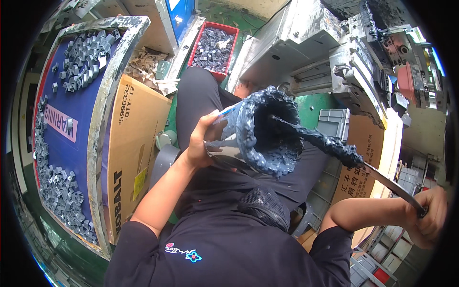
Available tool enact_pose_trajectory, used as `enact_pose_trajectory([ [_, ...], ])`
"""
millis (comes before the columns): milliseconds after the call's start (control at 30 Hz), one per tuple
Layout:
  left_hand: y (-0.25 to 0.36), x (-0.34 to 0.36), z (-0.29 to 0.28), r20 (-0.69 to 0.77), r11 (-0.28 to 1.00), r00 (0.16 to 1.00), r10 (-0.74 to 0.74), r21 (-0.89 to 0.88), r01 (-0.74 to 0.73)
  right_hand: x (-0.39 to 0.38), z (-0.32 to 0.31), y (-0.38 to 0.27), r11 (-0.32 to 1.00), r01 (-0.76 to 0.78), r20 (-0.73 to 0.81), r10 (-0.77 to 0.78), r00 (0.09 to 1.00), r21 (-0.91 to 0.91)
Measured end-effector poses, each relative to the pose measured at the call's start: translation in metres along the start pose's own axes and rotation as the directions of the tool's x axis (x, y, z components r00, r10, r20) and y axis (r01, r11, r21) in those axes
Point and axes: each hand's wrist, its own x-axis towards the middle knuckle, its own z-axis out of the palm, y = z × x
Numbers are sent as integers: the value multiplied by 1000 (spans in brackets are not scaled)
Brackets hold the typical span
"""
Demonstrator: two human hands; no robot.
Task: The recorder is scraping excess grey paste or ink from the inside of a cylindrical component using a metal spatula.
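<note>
My left hand (198,143) grips a can (224,137) by its outer wall, above my lap. The can lies tilted, with its open mouth toward the right. Thick dark blue-grey paste (246,136) coats its rim and inner wall. In my right hand (428,215), at the far right, the fingers are wrapped round the end of a long, narrow metal spatula (389,184). Clumps of the same paste cover its far half, and its tip reaches into the can's mouth. Shadow and paste hide the can's bottom.
On the left stands a framed blue-topped table (88,126) with many small grey plastic pieces (62,191). A cardboard box (131,143) leans beside it. Ahead sits a red crate (234,43) of dark pieces. Metal machinery (296,43) fills the upper right, near a grey crate (333,123).
</note>
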Motion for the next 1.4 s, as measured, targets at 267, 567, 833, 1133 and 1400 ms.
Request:
enact_pose_trajectory([
  [267, -1, 6, 8, -2, 998, 999, -52, -26, 52, -6, -4, -7, 986, -1, 186, -31, 982, 167],
  [567, -6, 12, 18, -30, 996, 999, -34, -83, 31, -11, 3, 4, 977, -7, 145, -25, 989, 215],
  [833, -11, 16, 10, -123, 994, 991, 58, 96, -46, -8, 11, 23, 948, 196, -113, -173, 978, 249],
  [1133, -13, 19, 6, -243, 995, 968, 57, 91, -35, -4, 12, 18, 996, 17, -180, -1, 984, 83],
  [1400, -12, 20, 5, -255, 997, 966, -38, 57, 54, -2, 11, 26, 998, -44, -152, 50, 987, 39],
])
